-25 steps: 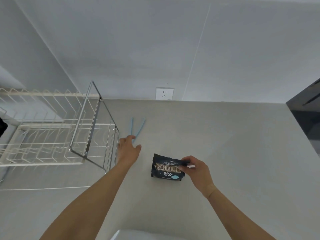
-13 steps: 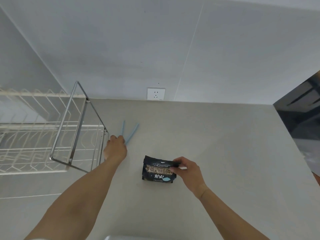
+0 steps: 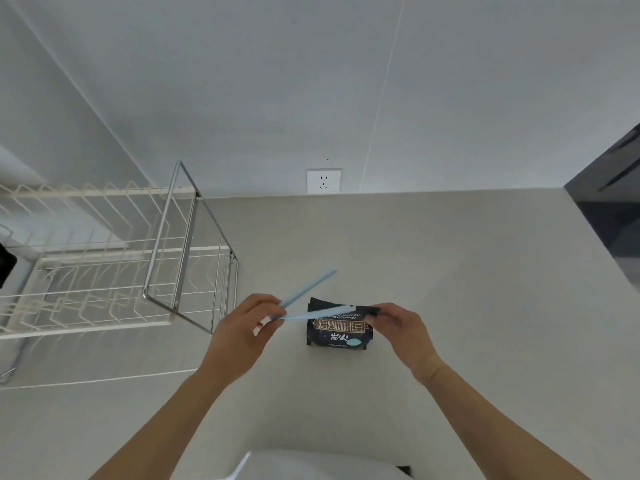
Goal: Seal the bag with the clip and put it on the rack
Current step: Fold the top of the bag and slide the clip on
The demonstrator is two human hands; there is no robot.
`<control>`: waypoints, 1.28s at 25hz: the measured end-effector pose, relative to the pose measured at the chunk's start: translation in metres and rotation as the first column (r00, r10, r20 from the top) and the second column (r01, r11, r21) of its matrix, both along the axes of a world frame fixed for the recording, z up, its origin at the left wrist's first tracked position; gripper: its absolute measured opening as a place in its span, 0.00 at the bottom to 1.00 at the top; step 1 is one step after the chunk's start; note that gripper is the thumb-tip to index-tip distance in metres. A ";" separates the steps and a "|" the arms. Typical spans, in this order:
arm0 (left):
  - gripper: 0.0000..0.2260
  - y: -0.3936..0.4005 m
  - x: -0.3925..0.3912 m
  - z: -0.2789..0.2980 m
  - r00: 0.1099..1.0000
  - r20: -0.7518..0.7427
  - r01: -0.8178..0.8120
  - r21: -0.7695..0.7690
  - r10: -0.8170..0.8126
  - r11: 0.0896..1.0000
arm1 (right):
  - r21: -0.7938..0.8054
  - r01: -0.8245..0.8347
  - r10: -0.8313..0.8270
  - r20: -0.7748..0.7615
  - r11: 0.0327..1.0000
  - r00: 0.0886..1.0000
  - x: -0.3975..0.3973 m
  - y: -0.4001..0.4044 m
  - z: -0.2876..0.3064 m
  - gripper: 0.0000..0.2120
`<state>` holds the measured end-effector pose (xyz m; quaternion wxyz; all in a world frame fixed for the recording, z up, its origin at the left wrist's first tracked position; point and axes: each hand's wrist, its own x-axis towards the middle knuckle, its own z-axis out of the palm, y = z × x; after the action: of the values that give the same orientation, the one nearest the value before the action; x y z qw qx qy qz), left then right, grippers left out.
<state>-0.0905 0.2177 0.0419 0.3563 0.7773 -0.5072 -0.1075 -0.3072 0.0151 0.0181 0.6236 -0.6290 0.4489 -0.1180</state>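
Observation:
A small black bag (image 3: 339, 332) with gold lettering lies on the grey counter (image 3: 450, 271). My right hand (image 3: 398, 323) pinches its top right corner. My left hand (image 3: 242, 327) holds the hinge end of a long light-blue clip (image 3: 308, 296), which is spread in a V. One arm of the clip lies across the bag's top edge; the other points up and away to the right. The white wire rack (image 3: 86, 271) with its chrome frame (image 3: 187, 251) stands to the left of my left hand.
A wall socket (image 3: 323, 180) sits on the back wall just above the counter. A dark appliance (image 3: 613, 220) fills the right edge. Something white (image 3: 311, 465) shows at the bottom edge.
My left hand picked the clip up from the counter beside the rack and brought it right, onto the bag's top edge. My right hand kept hold of the bag's corner.

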 end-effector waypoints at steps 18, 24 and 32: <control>0.11 -0.045 -0.026 -0.012 0.905 -0.419 -0.067 0.023 0.070 0.998 | 0.154 0.069 -0.070 0.001 0.986 0.998 -0.001 0.000 -0.003 0.13; 0.14 -0.048 -0.027 -0.011 0.878 -0.472 -0.072 0.036 0.081 0.997 | 0.144 0.126 -0.125 -0.015 0.982 0.992 0.000 -0.001 -0.008 0.14; 0.15 -0.082 -0.037 0.010 0.977 0.104 0.141 0.331 -0.185 0.933 | 0.159 0.130 -0.128 -0.020 0.979 0.992 -0.001 0.000 -0.009 0.07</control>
<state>-0.1274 0.1356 0.0524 0.1799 0.7856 -0.5683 -0.1660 -0.3077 0.0147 0.0093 0.6609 -0.5471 0.4999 -0.1187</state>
